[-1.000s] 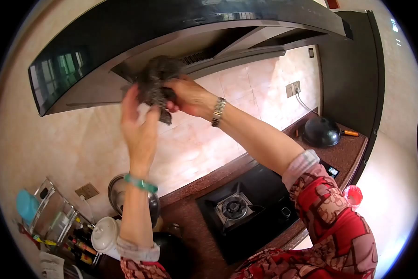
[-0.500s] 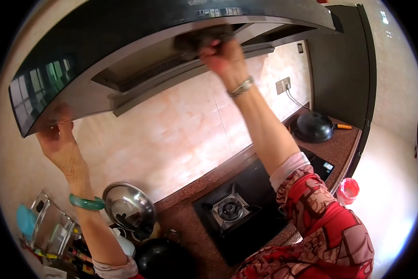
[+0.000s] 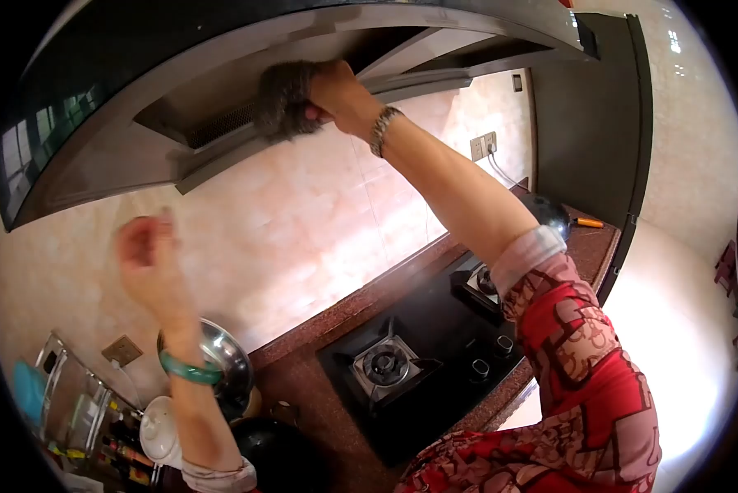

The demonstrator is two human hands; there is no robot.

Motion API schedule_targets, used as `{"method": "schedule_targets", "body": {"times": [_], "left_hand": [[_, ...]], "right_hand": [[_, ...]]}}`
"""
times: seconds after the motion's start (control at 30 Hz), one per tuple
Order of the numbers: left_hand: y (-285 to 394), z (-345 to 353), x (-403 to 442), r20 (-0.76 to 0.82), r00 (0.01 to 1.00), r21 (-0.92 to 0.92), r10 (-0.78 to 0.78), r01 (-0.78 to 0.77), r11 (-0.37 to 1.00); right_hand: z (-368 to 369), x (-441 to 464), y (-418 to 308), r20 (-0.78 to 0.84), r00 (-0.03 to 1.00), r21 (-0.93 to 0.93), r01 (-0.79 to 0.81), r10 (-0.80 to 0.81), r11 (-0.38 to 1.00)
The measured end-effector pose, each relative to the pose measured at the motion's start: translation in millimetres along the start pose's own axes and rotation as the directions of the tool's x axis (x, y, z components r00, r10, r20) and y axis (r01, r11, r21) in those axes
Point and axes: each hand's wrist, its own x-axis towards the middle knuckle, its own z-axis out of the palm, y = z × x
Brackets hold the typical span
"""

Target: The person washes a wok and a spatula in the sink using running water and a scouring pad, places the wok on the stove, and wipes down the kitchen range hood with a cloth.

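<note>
My right hand (image 3: 342, 99) is raised to the underside of the range hood (image 3: 221, 70), its fingers closed on a dark grey, fuzzy-looking cloth (image 3: 282, 100). The cloth is bunched up and covers part of the hood's perforated vent (image 3: 219, 127). My left hand (image 3: 149, 251) is in the air before the tiled wall, below the hood's left end and apart from it. Motion blurs its fingers, which look loosely curled, and I make out nothing in them. A green bangle is on the left wrist and a metal watch band on the right.
Below is a black gas hob (image 3: 418, 361) on a brown counter. A metal lid (image 3: 227, 353), a black wok (image 3: 282, 460) and a white lidded pot (image 3: 160, 431) stand at the left, beside a rack (image 3: 81, 411). Another dark pan (image 3: 552, 215) stands at the far right.
My right hand has moved left along the hood's underside with the cloth. My left hand has let go of the hood's left edge and come away, down and to the right. The view has shifted slightly.
</note>
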Motion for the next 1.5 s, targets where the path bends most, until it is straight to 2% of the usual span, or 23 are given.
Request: {"method": "schedule_targets", "body": {"times": [0.07,0.1,0.13,0.2,0.23,0.37,0.47,0.5,0.67,0.73,0.77,0.87,0.9,0.97,1.0,1.13,1.23,1.27,1.3,1.37,1.4,1.47,1.5], "left_hand": [[7,31,-22,0.209,0.97,-0.091,-0.122,0.144,0.985],[15,45,-29,0.3,0.897,-0.165,-0.326,0.385,0.908],[21,59,-32,0.404,0.77,-0.211,-0.494,0.604,0.768],[26,85,-34,0.711,0.517,-0.343,-0.477,0.847,0.406],[22,99,-38,0.801,0.508,-0.421,-0.315,0.854,0.305],[9,144,-45,0.731,0.557,-0.523,-0.394,0.828,0.201],[1,170,-39,0.655,0.586,-0.62,-0.477,0.778,0.104],[-2,179,-34,0.615,0.607,-0.676,-0.503,0.734,0.059],[16,221,7,0.353,0.78,-0.777,-0.517,0.552,0.303],[47,249,13,0.05,0.905,-0.901,-0.422,0.223,0.372],[52,265,16,0.041,0.908,-0.905,-0.418,0.211,0.37],[51,311,14,-0.204,0.979,-0.745,0.005,-0.158,0.648],[47,321,10,-0.213,0.977,-0.743,0.002,-0.163,0.649],[37,338,3,-0.01,0.959,-0.321,0.284,-0.272,0.907],[35,349,5,-0.143,0.917,-0.296,0.374,-0.4,0.868],[-6,367,17,-0.098,0.914,-0.246,0.393,-0.405,0.881],[-34,373,24,-0.107,0.966,-0.456,0.235,-0.257,0.852],[-32,366,24,0.156,0.984,-0.712,-0.089,0.175,0.68],[-36,359,27,0.481,0.826,-0.764,-0.293,0.559,0.322],[-84,390,32,0.365,0.93,-0.739,-0.037,0.313,0.597],[-50,386,15,0.216,0.976,-0.804,0.024,0.164,0.572],[5,372,4,-0.055,0.925,-0.368,0.376,-0.369,0.853],[45,348,5,0.136,0.92,-0.268,0.367,-0.323,0.908]], "right_hand": [[-3,-6,12,0.069,0.994,-0.203,0.094,-0.082,0.975],[-4,-19,11,0.112,0.992,-0.234,0.075,-0.05,0.969],[-5,-27,16,0.191,0.979,-0.274,0.128,-0.077,0.953],[-8,-45,16,0.26,0.961,-0.328,0.18,-0.095,0.927],[-12,-55,10,0.309,0.945,-0.406,0.232,-0.106,0.884],[-53,-63,0,0.329,0.903,-0.567,0.423,-0.276,0.707],[-97,-84,-15,0.419,0.879,-0.667,0.469,-0.229,0.579],[-103,-102,-33,0.3,0.933,-0.714,0.358,-0.2,0.601],[-152,-123,-58,0.193,0.948,-0.706,0.314,-0.254,0.635],[-170,-127,-61,0.219,0.963,-0.739,0.27,-0.159,0.617],[-180,-130,-63,0.254,0.958,-0.786,0.286,-0.135,0.549],[-224,-133,-56,0.391,0.905,-0.788,0.422,-0.166,0.449],[-239,-134,-53,0.403,0.904,-0.8,0.424,-0.144,0.425],[-266,-131,-48,0.419,0.9,-0.81,0.43,-0.121,0.399],[-278,-130,-44,0.385,0.917,-0.825,0.391,-0.101,0.408],[-291,-133,-44,0.293,0.952,-0.848,0.301,-0.089,0.436],[-286,-145,-46,0.234,0.97,-0.848,0.235,-0.062,0.475],[-284,-148,-49,0.313,0.947,-0.845,0.31,-0.067,0.435],[-281,-151,-52,0.391,0.918,-0.834,0.385,-0.069,0.396],[-271,-155,-62,0.367,0.93,-0.867,0.338,0.01,0.367],[-268,-156,-64,0.31,0.95,-0.867,0.271,0.026,0.418],[-265,-157,-66,0.25,0.967,-0.868,0.203,0.045,0.454],[-265,-157,-64,0.238,0.97,-0.867,0.19,0.049,0.46]]}}
